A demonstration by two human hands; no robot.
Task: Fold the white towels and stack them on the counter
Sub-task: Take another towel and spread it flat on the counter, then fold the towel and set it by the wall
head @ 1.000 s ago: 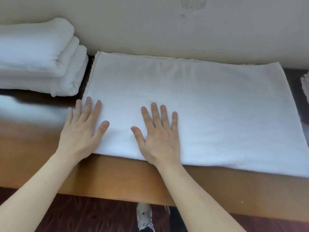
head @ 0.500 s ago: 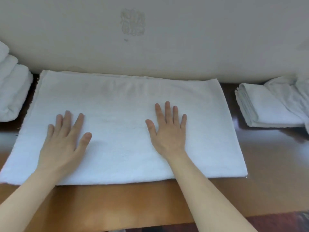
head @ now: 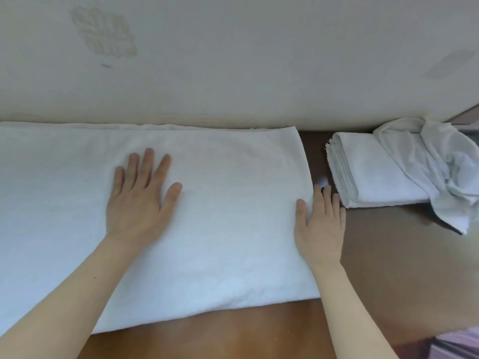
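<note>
A pale wall (head: 233,73) backs the brown worktop (head: 388,268), where the white towel (head: 220,229) lies spread flat, its far edge against the wall. My left hand (head: 140,200) presses flat on its middle, fingers straight and spread, to pin the cloth. My right hand (head: 321,226) lies flat across the right edge, thumb on the cloth, gripping nothing, placed, I judge, to lift that edge for a fold. A folded towel (head: 375,172) and a crumpled towel (head: 445,167) wait nearby.

Brown counter (head: 388,268) under a flat white towel (head: 233,242), a folded towel (head: 375,174) and a crumpled towel (head: 448,172).
</note>
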